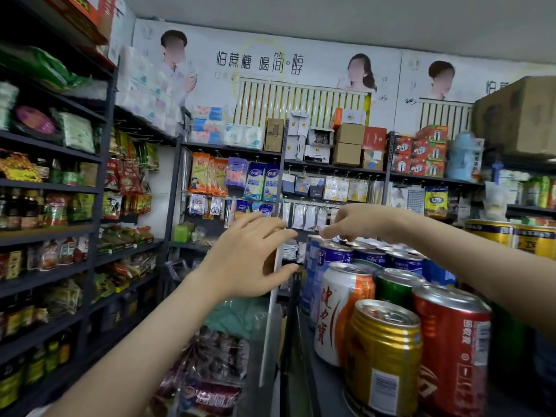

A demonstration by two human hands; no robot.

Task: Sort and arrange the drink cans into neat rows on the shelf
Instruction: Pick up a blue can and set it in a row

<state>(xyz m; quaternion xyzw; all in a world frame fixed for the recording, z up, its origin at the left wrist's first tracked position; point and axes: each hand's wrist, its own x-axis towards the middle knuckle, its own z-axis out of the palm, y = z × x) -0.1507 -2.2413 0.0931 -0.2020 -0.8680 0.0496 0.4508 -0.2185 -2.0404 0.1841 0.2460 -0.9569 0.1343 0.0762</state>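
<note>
Drink cans stand packed on a dark shelf (304, 350) at lower right. Nearest me are a gold can (382, 356) and a red can (451, 347). Behind them stand a white and orange can (340, 311), a green can (397, 287) and several blue cans (337, 254). My left hand (249, 260) hovers in the air left of the cans with fingers spread and relaxed, holding nothing. My right hand (352, 221) reaches over the far blue cans, fingertips pointing down at their tops; whether it touches or grips one is not clear.
Tall dark shelves of snacks and bottles (60, 206) line the left side. Hanging packets and boxes (331, 176) fill the back wall. Yellow tins (511, 239) and a cardboard box (520, 115) sit at the right. Bagged goods (216, 356) lie below the can shelf.
</note>
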